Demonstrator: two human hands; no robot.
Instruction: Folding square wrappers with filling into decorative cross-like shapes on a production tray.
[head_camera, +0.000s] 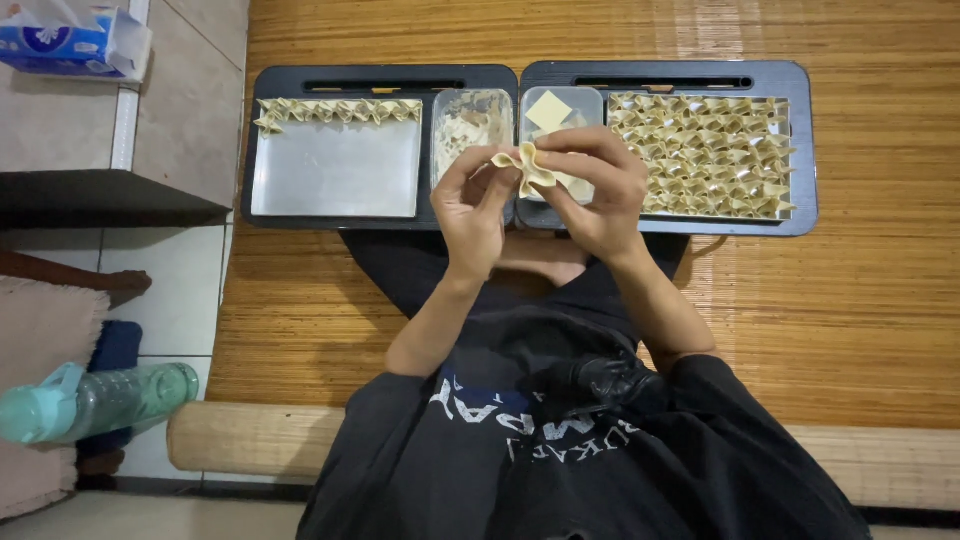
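A woven bamboo mat (820, 300) covers the floor, with pale tiles along its left edge. On the tiles at far left sits one blue and white tissue pack (70, 40), and nearer, at the left edge, lies one green transparent water bottle (100, 400) on its side beside a dark blue cloth. A rolled edge of the mat runs across the near side, under the person's dark shirt.

Two low black trays (300, 80) stand side by side on the mat, touching at the middle and serving as the tabletop. The left one carries one shallow metal pan (335, 175), bare except for a single row of folded dumpling wrappers along its far edge; I cannot count them exactly. Just right of it stands one clear plastic tub (470, 115) of pale filling. On the right tray there is a second clear tub (560, 105) with square wrapper sheets, then a second metal pan (700, 155) packed full with folded pieces, too many to count.

Both hands are raised together above the two tubs. The left hand (470, 205) and the right hand (600, 190) each pinch one folded wrapper (525, 168) between fingertips, the piece held between them, over the seam of the two trays.
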